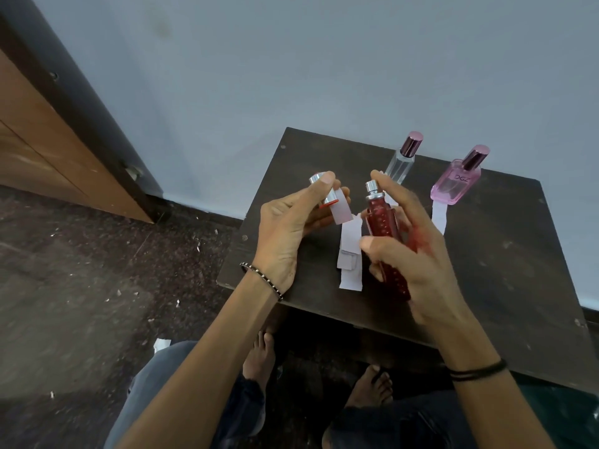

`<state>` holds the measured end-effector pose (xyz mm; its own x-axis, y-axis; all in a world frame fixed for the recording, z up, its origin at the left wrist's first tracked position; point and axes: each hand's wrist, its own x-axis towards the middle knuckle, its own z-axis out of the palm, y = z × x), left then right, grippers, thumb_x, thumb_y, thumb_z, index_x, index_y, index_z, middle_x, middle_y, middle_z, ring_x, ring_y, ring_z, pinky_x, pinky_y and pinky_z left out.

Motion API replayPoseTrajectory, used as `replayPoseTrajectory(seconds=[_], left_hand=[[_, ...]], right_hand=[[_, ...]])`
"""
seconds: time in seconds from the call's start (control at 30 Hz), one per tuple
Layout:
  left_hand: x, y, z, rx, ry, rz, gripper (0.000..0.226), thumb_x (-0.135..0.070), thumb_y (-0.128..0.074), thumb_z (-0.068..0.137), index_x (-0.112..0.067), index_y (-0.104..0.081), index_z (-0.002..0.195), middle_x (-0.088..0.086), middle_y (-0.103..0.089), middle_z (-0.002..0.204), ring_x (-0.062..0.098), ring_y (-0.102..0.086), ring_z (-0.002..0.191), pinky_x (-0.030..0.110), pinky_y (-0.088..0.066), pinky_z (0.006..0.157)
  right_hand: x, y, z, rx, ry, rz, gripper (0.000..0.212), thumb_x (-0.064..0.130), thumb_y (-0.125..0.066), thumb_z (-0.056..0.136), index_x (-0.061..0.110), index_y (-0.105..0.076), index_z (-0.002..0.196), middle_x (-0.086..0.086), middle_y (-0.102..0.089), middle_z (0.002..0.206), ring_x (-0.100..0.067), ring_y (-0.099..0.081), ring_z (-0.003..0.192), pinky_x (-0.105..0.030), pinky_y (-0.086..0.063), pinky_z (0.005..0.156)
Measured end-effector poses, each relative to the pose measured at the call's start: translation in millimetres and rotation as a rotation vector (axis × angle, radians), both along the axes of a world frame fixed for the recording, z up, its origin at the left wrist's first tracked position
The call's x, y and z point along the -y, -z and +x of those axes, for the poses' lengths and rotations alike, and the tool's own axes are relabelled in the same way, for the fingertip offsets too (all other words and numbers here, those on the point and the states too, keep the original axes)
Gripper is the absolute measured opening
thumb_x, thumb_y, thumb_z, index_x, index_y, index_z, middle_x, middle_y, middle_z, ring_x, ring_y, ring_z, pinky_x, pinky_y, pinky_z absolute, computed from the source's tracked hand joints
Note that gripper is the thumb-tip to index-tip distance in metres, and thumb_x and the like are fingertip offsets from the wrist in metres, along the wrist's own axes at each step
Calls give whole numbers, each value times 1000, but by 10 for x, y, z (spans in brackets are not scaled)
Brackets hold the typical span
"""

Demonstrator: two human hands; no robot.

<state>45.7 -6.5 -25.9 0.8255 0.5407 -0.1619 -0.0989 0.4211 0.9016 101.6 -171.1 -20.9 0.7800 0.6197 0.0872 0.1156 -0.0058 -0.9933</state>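
Observation:
My right hand (418,251) grips a tall red perfume bottle (382,222) above the dark wooden table (502,270); its silver spray nozzle is bare and my forefinger rests on top of it. My left hand (288,222) holds the silver cap (325,191) with a red rim, together with a pale paper strip (343,210), just left of the nozzle. Two more white paper strips (351,254) lie on the table below my hands.
A clear bottle (402,162) and a pink bottle (455,184), both with mauve caps, stand at the table's far edge, with a paper strip (439,217) before the pink one. A blue wall is behind. A wooden door is at left. My bare feet are under the table.

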Motion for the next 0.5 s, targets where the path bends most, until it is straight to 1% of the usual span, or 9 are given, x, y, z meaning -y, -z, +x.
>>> replayPoseTrajectory(seconds=[0.03,0.07,0.1,0.17,0.23,0.37,0.43,0.5], left_hand=[[0,0,1,-1,5,-6,32,-36,-75,86,-8,-81,99,12,-80,101,26,-76,100,35,-62,86],[0,-4,1,-2,11,-18,34,-37,-75,85,-7,-80,100,13,-80,102,26,-76,100,34,-62,86],[0,-6,0,-5,18,-27,34,-36,-76,86,-7,-80,102,13,-80,102,26,-76,100,32,-61,84],[1,-1,2,-10,31,-34,34,-35,-75,88,-5,-79,104,13,-80,104,26,-76,100,31,-61,83],[6,3,0,-16,46,-34,34,-34,-74,89,-4,-79,105,13,-80,105,27,-76,100,32,-61,82],[14,2,-4,-20,102,-34,30,-35,-73,90,-7,-81,100,12,-80,103,25,-77,96,29,-61,79],[4,5,-4,-24,120,-51,27,-35,-73,90,-11,-82,96,11,-80,104,24,-77,95,29,-61,78],[-9,4,-2,-26,128,-72,27,-37,-74,87,-12,-82,92,11,-80,103,23,-78,94,29,-61,77]], right_hand=[[3,5,-12,112,33,-98,76,39,-73,74,56,-44,143,32,-53,127,3,-60,107,-13,-54,78],[-6,13,-26,228,71,-209,77,44,-73,73,59,-42,142,37,-50,125,11,-55,111,-5,-50,78],[-21,28,-45,340,116,-315,78,50,-71,71,62,-40,141,32,-49,124,13,-52,111,-2,-46,78],[-56,65,-85,497,197,-452,80,57,-69,68,60,-39,142,16,-49,124,4,-52,104,-6,-40,81],[-89,86,-123,578,235,-519,81,60,-68,67,55,-42,144,9,-49,126,1,-50,100,-13,-42,80],[-129,88,-151,669,257,-589,80,66,-64,67,52,-43,143,6,-49,128,-3,-49,98,-20,-44,74],[-141,87,-156,691,265,-606,80,67,-63,66,50,-44,142,4,-50,127,-4,-48,96,-16,-40,66],[-156,90,-163,710,268,-628,79,68,-62,66,47,-46,141,2,-50,126,-4,-47,94,-7,-29,64]])
